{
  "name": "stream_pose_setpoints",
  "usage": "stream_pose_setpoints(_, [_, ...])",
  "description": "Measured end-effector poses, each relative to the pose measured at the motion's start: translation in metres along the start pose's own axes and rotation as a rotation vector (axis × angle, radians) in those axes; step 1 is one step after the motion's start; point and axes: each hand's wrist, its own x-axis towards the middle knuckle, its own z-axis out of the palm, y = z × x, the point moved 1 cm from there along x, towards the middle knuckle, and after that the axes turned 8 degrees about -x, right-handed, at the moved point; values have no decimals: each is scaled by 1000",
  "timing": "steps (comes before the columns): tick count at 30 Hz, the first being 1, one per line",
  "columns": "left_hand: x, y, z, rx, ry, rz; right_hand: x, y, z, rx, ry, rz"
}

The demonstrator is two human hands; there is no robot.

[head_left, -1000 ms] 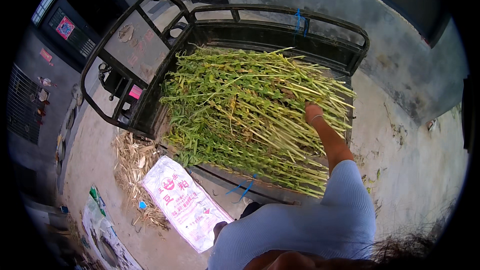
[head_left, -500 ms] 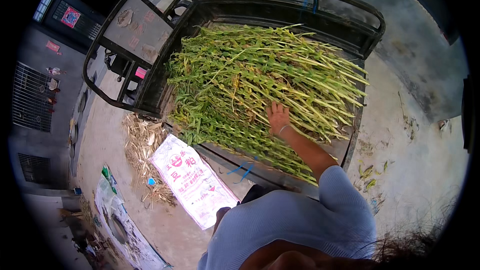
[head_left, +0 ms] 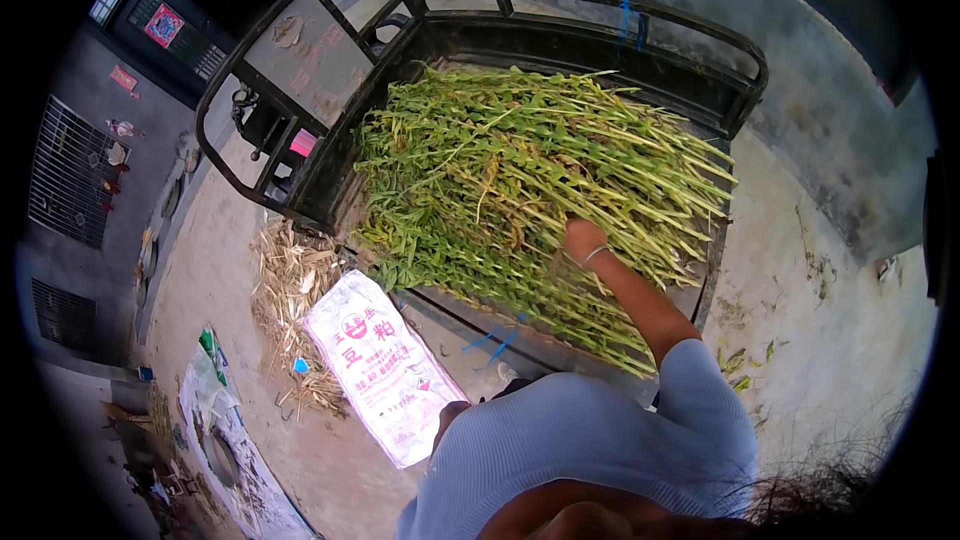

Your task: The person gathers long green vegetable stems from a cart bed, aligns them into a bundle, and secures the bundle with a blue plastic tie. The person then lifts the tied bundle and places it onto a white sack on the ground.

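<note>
Outdoors, bare concrete ground [head_left: 830,340] is stretching around a dark metal cart [head_left: 600,35] with railed sides, seen from above. Nearest the camera, the person's pale blue sleeve is running up toward one o'clock, and the right hand [head_left: 583,240] is pressing down into a heap of green stalks [head_left: 520,180] loaded in the cart bed. Its fingers are sinking among the stems, so whether they are clenching any cannot be told. The left hand is not showing anywhere.

The stalks are lying all around the hand, spreading from it toward nine, twelve and three o'clock and filling the bed. They are long, thin and pale green to yellowish, leafier and darker at the nine o'clock side, with cut ends fanning out toward three o'clock.

At about eight o'clock from the hand, a white woven sack [head_left: 385,370] with pink lettering is lying flat on the ground, touching a scatter of dry straw [head_left: 290,290]. Farther off, at ten o'clock, a small red-and-blue square sign [head_left: 163,25] is hanging on a dark wall.
</note>
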Motion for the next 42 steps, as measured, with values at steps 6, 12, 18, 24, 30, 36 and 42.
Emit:
stream_pose_setpoints(6, [7,-20,10,-944,91,-239,-11,61,12,537,-134,48])
stream_pose_setpoints(12, [-8,25,-10,-1191,170,-288,-73,116,51,460,-280,98])
stream_pose_setpoints(18, [-17,-51,27,-888,203,-281,-69,88,121,171,33,-24])
stream_pose_setpoints(24, [-41,-28,16,-880,219,-315,-77,48,131,102,-388,284])
stream_pose_setpoints(30, [-43,24,-12,-1065,230,-295,-80,67,137,588,-549,85])
stream_pose_setpoints(36, [-21,141,-69,-1354,-133,-335,-120,39,69,1588,-560,287])
stream_pose_setpoints(42, [34,316,-66,-1493,-818,-115,-127,-1,79,1640,-632,268])
